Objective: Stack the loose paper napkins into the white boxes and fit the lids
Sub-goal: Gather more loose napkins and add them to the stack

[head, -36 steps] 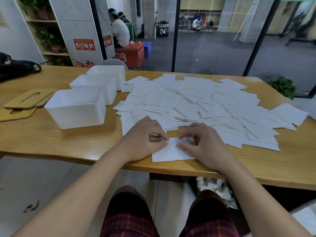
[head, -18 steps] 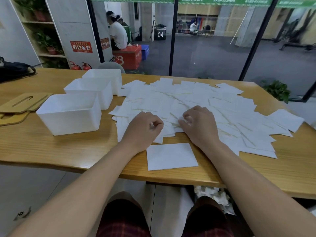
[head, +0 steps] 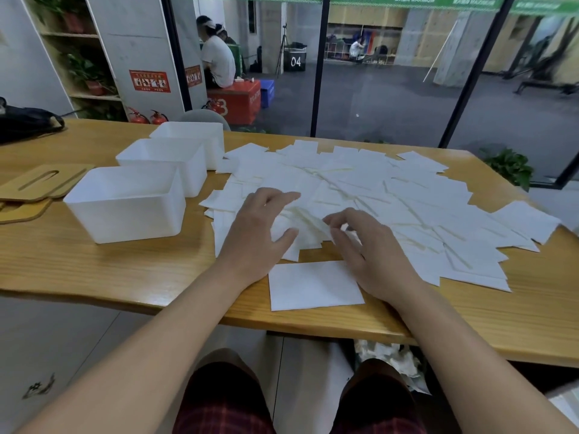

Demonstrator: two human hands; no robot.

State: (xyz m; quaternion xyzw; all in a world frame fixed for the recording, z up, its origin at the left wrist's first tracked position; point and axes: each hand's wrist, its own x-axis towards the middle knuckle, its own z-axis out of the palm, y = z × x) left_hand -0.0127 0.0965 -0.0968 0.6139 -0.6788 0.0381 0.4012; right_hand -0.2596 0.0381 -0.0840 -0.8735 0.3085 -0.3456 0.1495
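Head view is showing both hands working at the near edge of the spread of loose paper napkins point(head: 360, 195), which is covering the middle and right of the wooden surface point(head: 94, 270). The left hand point(head: 260, 230) is lying flat on the heap with its fingers straight, its grip holding nothing; the right hand point(head: 366, 245) is bending its fingertips point(head: 332, 220) at a lifted napkin edge, seemingly pinching it. One single napkin point(head: 313, 285) is lying apart by the surface's front edge, between the wrists. To do this step well, the person is probably best off steadying the heap with the flat hand while drawing napkins out one by one, squaring each onto the single sheet so the stack fits a box cleanly. The napkins are looking thin, white, squarish, faintly creased and overlapping at all angles. Three white boxes point(head: 125, 202) are standing open and unfilled to the left, touching or nearly touching in a row, with the slotted wooden lids point(head: 40, 183) lying beside them.
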